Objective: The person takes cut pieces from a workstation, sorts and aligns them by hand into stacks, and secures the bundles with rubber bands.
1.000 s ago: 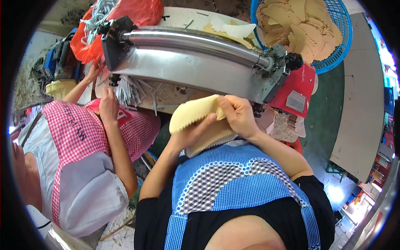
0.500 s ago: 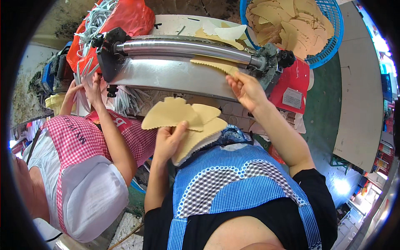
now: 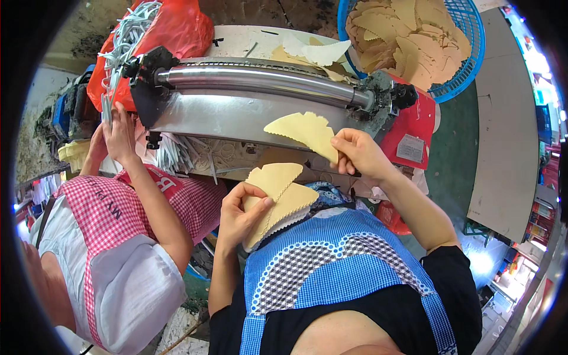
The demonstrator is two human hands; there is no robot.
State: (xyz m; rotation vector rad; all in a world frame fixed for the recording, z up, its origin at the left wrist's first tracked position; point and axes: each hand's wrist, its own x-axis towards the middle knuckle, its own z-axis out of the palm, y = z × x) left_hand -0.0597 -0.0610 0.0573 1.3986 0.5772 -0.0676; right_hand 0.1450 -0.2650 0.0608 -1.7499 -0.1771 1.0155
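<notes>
A stack of tan sheet pieces (image 3: 290, 207) with zigzag-cut edges rests against my apron, white showing along its lower side. My left hand (image 3: 241, 214) grips the stack, thumb on top and fingers at its left edge. Between the thumb and fingers of my right hand (image 3: 354, 152) is a single tan scalloped piece (image 3: 305, 133), held up by its right end. That piece hangs in front of the metal plate (image 3: 236, 115) of a roller machine, below its shiny roller (image 3: 260, 81). What the sheets are made of, I cannot tell.
A blue basket (image 3: 475, 56) full of tan pieces stands at the far right. Behind the roller lie loose tan and white scraps (image 3: 319, 52). To my left a co-worker's hands (image 3: 121, 139) handle grey strips beside a red plastic bag (image 3: 186, 29).
My right hand has drawn its piece off the machine plate toward me, and the piece now shows whole. The upper fan-shaped piece has left my left hand's stack.
</notes>
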